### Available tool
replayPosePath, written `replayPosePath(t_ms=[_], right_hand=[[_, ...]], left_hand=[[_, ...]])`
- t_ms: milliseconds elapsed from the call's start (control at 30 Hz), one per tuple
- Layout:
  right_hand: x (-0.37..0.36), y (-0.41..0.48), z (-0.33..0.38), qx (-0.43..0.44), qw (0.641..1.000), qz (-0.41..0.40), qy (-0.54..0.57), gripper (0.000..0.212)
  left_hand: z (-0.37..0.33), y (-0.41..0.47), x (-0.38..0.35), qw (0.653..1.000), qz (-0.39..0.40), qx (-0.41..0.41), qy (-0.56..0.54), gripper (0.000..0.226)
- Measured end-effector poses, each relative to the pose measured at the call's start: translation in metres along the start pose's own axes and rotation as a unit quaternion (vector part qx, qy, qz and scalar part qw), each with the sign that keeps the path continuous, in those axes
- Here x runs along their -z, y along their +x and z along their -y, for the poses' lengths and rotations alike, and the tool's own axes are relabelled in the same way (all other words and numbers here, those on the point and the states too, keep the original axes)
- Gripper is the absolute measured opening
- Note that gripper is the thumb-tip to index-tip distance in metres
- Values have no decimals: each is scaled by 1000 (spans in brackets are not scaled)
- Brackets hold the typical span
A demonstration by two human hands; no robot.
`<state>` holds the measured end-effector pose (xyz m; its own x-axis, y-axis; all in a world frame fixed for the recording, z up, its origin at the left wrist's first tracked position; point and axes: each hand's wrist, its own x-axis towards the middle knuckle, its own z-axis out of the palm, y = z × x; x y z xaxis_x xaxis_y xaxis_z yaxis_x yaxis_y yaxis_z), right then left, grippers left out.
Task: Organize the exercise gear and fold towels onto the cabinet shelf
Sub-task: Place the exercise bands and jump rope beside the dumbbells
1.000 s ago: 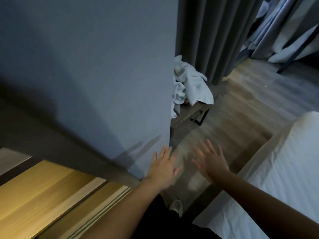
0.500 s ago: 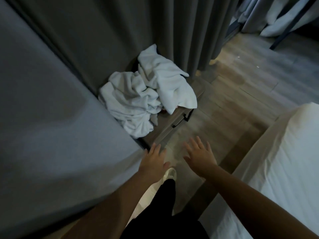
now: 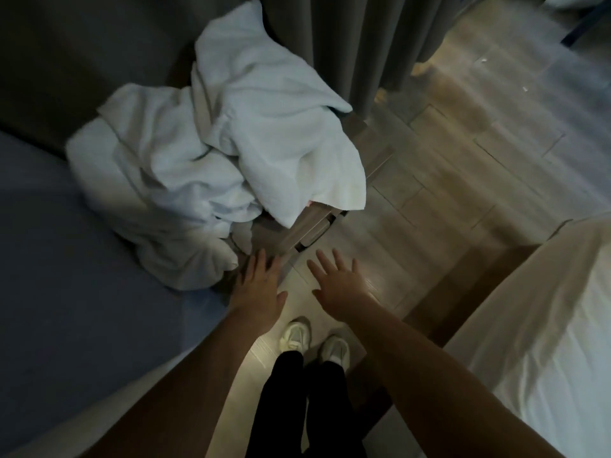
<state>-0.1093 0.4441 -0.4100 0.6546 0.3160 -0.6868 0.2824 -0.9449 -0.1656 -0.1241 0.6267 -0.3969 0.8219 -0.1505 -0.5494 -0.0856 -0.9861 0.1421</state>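
A heap of crumpled white towels [image 3: 211, 153] lies on a low wooden cabinet [image 3: 309, 223] whose front edge and dark handle show under the cloth. My left hand [image 3: 259, 285] hovers flat with straight fingers just below the heap's near corner, holding nothing. My right hand [image 3: 340, 282] is spread open beside it, over the floor in front of the cabinet, also holding nothing. No exercise gear shows in this view.
A grey-blue wall panel [image 3: 66, 276] fills the left. Dark curtains [image 3: 357, 44] hang behind the cabinet. A bed with a white sheet [image 3: 545, 342] stands at the right. Wooden floor [image 3: 463, 153] runs between; my feet in white shoes [image 3: 314, 342] stand on it.
The view has come round the wall panel and closer, so the whole towel heap now shows. Both hands stay open and have moved nearer to the cabinet.
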Motion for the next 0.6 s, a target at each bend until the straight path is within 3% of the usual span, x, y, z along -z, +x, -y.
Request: replayPosePath(t_ms=[267, 600], right_hand=[[-29, 68, -19, 16, 1000, 15, 6, 74], [-24, 85, -14, -13, 1000, 11, 25, 85]], left_hand=[[19, 7, -31, 995, -88, -23, 28, 83], [27, 9, -22, 998, -42, -37, 40, 86]])
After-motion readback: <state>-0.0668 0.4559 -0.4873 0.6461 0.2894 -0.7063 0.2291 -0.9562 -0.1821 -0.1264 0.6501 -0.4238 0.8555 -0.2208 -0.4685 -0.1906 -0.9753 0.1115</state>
